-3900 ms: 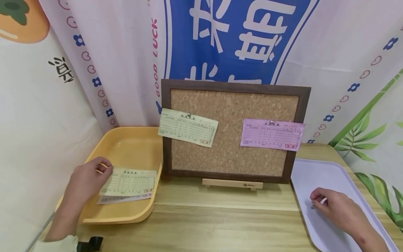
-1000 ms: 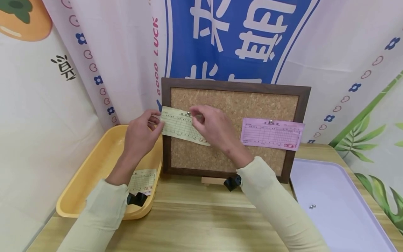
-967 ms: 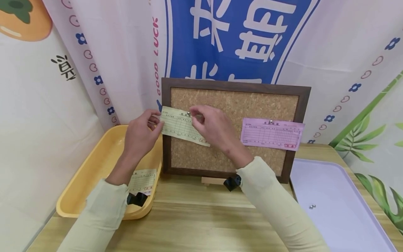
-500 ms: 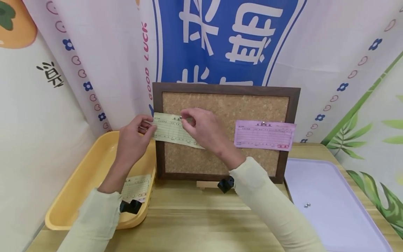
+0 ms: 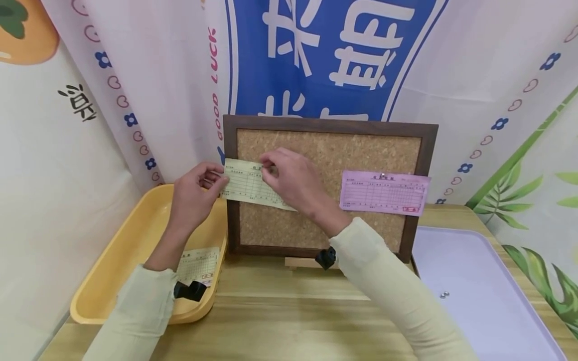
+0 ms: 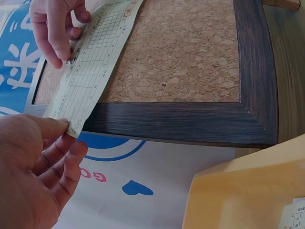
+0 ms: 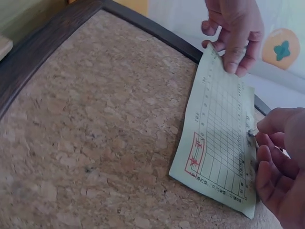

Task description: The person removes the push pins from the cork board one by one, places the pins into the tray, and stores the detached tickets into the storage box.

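Observation:
A pale green receipt slip (image 5: 246, 183) lies over the left side of a cork board (image 5: 316, 225), its left end overlapping the dark frame. With thumb and fingers, my left hand (image 5: 194, 193) pinches the slip's left edge. My right hand (image 5: 295, 180) pinches a small metal pushpin (image 7: 251, 133) at the slip's top edge, as both wrist views show. In the head view that hand covers the slip's right part. A purple receipt slip (image 5: 384, 193) hangs on the board's right side under another pushpin (image 5: 383, 175).
A yellow basin (image 5: 135, 240) at the left holds more slips (image 5: 198, 263), partly hidden by my left sleeve. On the right lies a lilac tray (image 5: 478, 281) with two metal pushpins (image 5: 444, 295). The board leans on a small wooden stand (image 5: 300, 262) on the wooden table (image 5: 271, 316).
Since the earliest frame, my left hand has moved from the basin and my right from the tray to the green slip. The slip has levelled slightly over the last second.

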`<state>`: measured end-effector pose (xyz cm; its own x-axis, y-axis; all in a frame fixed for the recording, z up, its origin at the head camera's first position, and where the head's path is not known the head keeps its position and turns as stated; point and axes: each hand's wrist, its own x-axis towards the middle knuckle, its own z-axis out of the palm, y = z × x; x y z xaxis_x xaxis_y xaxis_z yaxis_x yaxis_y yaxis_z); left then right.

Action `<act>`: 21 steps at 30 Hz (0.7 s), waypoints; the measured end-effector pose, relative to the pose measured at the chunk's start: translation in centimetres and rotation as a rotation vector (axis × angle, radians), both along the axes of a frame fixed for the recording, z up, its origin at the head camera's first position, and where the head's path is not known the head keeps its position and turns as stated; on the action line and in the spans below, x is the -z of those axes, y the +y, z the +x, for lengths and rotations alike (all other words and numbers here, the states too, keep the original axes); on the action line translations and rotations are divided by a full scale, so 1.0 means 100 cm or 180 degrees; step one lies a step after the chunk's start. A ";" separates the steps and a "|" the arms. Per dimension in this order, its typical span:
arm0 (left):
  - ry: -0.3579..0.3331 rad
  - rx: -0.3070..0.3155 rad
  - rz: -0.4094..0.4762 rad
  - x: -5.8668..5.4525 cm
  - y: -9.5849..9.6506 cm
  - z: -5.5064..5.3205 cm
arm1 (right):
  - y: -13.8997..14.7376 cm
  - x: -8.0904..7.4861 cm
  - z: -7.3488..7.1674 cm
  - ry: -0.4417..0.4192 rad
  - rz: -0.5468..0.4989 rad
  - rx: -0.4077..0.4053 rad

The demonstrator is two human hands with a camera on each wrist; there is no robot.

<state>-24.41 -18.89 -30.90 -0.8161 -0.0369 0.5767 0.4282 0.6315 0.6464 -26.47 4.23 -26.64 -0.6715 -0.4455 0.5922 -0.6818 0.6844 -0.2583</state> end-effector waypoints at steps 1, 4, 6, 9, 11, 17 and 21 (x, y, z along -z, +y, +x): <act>-0.0012 0.0004 0.0006 0.000 0.000 0.000 | 0.000 0.000 0.000 0.0065 0.0058 0.0020; -0.0028 0.0017 0.0021 0.000 0.000 0.000 | -0.001 0.001 -0.001 0.0250 0.0212 0.0081; -0.0036 0.0023 0.0032 0.000 0.000 -0.001 | -0.001 0.001 -0.002 0.0352 0.0279 0.0104; -0.0050 0.0030 0.0062 0.000 -0.001 0.000 | -0.001 0.003 -0.003 0.0481 0.0330 0.0131; -0.0059 0.0030 0.0077 0.000 -0.001 0.000 | -0.002 0.005 -0.004 0.0536 0.0339 0.0135; -0.0053 0.0030 0.0098 0.000 -0.002 0.002 | -0.002 0.007 -0.005 0.0619 0.0324 0.0095; -0.0063 0.0038 0.0099 0.000 -0.002 0.002 | -0.002 0.006 -0.004 0.0636 0.0322 0.0084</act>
<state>-24.25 -19.06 -30.89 -0.8279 -0.0449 0.5591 0.4225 0.6059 0.6741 -26.89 4.04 -27.28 -0.5575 -0.4933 0.6677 -0.6942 0.7182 -0.0491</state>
